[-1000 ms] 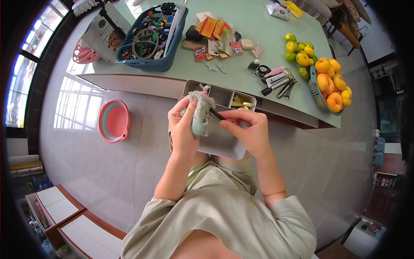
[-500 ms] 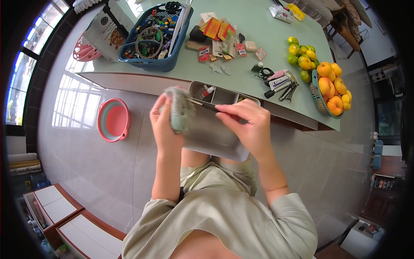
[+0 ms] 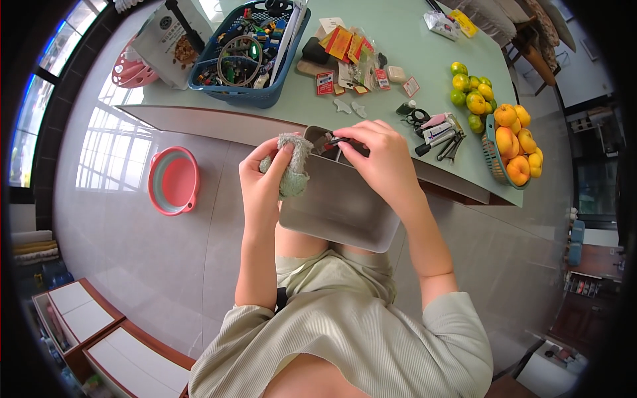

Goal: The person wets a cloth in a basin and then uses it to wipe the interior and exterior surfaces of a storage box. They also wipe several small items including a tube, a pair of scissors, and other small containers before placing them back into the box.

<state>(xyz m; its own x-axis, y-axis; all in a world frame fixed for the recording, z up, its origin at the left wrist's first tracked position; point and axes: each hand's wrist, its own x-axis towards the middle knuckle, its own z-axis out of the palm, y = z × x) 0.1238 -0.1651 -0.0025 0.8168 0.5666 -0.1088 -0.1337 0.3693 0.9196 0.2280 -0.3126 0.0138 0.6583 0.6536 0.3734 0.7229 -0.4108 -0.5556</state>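
Observation:
My left hand (image 3: pixel 260 182) is closed on a bunched, fluffy pale-green cloth (image 3: pixel 295 178), raised above the left side of a grey-brown storage tray (image 3: pixel 342 222). The tray rests over my thighs, its far end against the table's edge and split into small compartments. My right hand (image 3: pixel 385 156) pinches a thin dark-handled tool (image 3: pixel 337 140) over the far-left compartment; its exact kind is unclear. A small tube-like item partly shows in that compartment. My right hand hides the other far compartments.
On the pale-green table (image 3: pixel 391 40) stand a blue basket of toy bricks (image 3: pixel 242 99), packets (image 3: pixel 342 46), scissors and pens (image 3: pixel 434 129), green citrus (image 3: pixel 474 99) and a basket of orange fruit (image 3: pixel 511 146). A pink basin (image 3: pixel 176 182) sits on the floor at left.
My right hand has carried the thin tool forward and left, from beside the cloth to the tray's far-left compartment. The cloth has moved slightly right with my left hand.

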